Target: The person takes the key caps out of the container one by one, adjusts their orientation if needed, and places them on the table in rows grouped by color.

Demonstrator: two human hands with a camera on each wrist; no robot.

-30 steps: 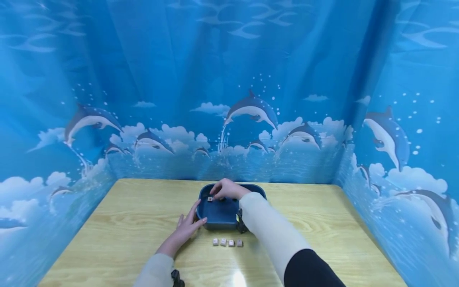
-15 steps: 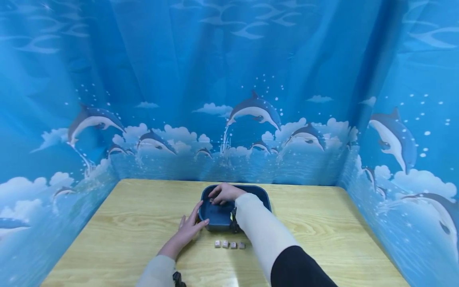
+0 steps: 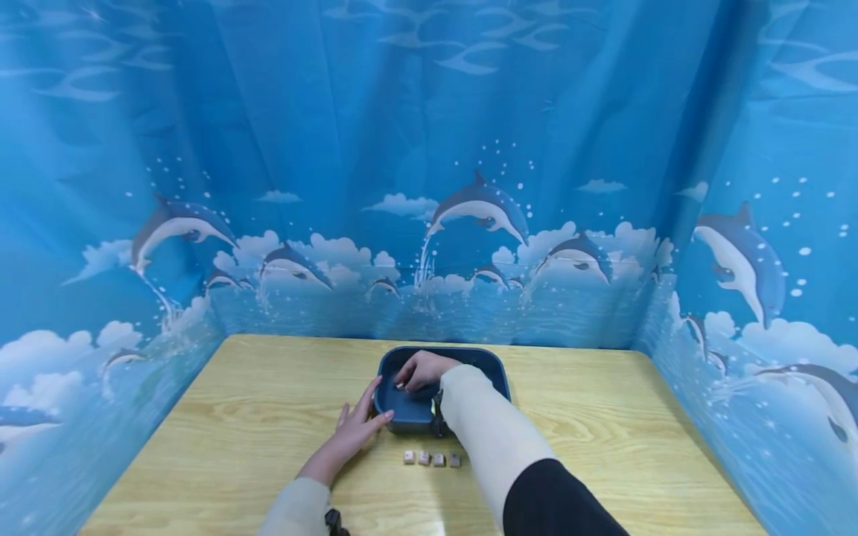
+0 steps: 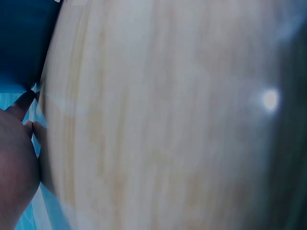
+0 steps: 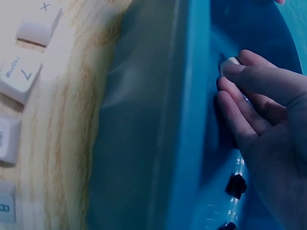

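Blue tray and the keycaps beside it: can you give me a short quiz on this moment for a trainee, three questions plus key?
1. How many keycaps lie in the row outside the tray?
2. True or false: the right hand pinches a pale piece inside the tray.
3. Fill in: the keycap marked Home also bears the digit ___.

Key: 1. Four. 2. True. 3. 7.

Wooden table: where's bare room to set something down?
Free: the table left of the left hand and right of the right sleeve, out to the curtain. Crowded: the tray, the right hand inside, and the strip before it, with four keycaps.
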